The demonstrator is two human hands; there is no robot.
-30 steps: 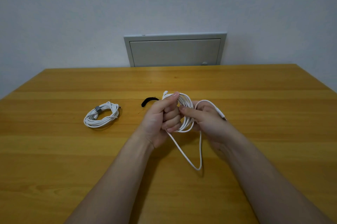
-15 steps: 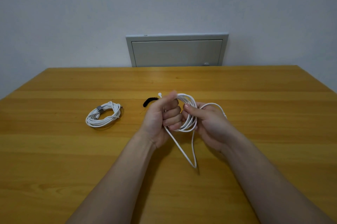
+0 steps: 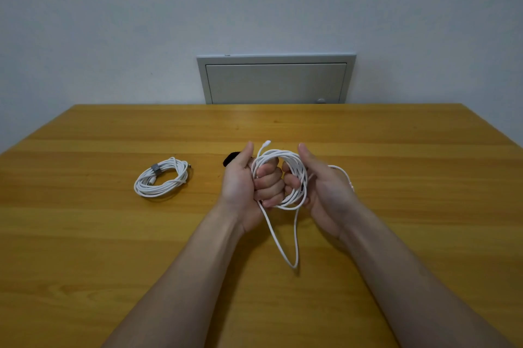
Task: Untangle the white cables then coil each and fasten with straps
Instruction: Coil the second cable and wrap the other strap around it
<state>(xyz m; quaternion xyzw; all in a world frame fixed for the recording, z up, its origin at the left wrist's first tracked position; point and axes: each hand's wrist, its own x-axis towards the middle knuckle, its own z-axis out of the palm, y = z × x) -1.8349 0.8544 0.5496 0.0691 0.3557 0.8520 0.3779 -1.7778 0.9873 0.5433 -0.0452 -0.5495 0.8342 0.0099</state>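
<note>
Above the middle of the wooden table (image 3: 85, 234), my left hand (image 3: 246, 186) grips the left side of a white cable coil (image 3: 294, 160), fingers curled through its loops. My right hand (image 3: 317, 186) holds the coil's right side, fingers curled inside and thumb raised. One plug end sticks up at the top of the coil. A loose loop of the same cable hangs down toward me, and a strand trails right behind my right hand. A second white cable (image 3: 161, 180), coiled and bound with a grey strap, lies to the left. A black strap (image 3: 230, 158) lies behind my left hand, partly hidden.
A grey wall panel (image 3: 276, 78) sits on the wall behind the table's far edge. Bare wood stretches to the right of my hands and in front of them.
Both hands have turned palm-up and drawn slightly apart, spreading the coil open between them. The hanging loop has grown narrower. The strapped coil has not moved.
</note>
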